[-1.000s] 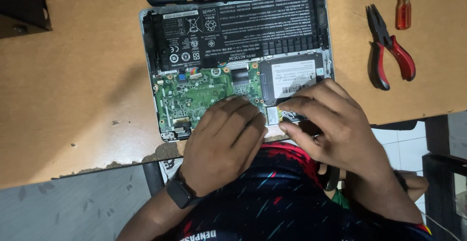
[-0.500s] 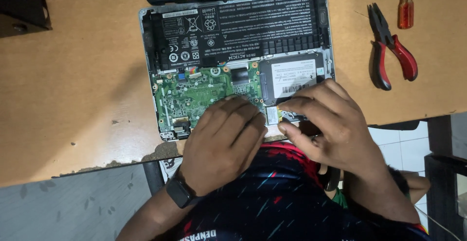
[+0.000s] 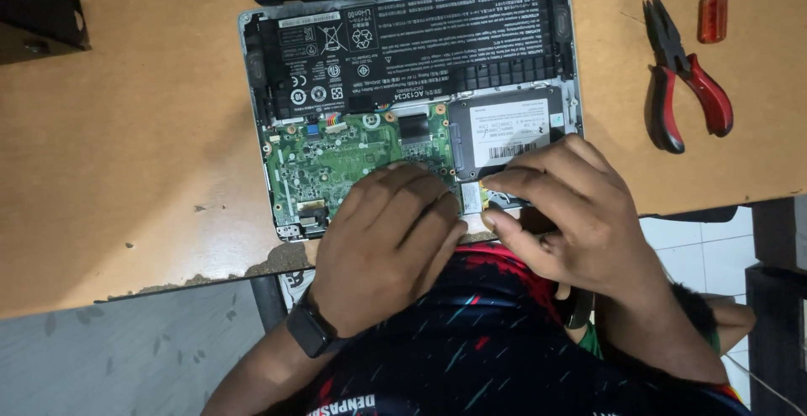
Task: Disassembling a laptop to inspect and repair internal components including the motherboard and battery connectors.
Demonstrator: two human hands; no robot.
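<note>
The left hand (image 3: 388,244) lay flat on the green board (image 3: 336,160), seemingly steadying it. Just beside it, the right hand (image 3: 572,214) kept a narrow grip on a small card (image 3: 471,198). Beyond sat drive (image 3: 504,130), battery (image 3: 412,46), then pliers (image 3: 685,88) on the bench (image 3: 126,147).

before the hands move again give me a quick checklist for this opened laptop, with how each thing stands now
1. Left hand steady on the green circuit board: ok, it lies flat over the board's lower right part.
2. Right hand on the small card at the board's right edge: ok, fingertips meet there.
3. Card free of its slot: cannot tell, fingers hide it.
4. Black battery unplugged: cannot tell.
5. Drive seated in its bay: ok, lying flat.
6. Tools within reach: ok, the pliers and the screwdriver lie on the table to the right.
</note>
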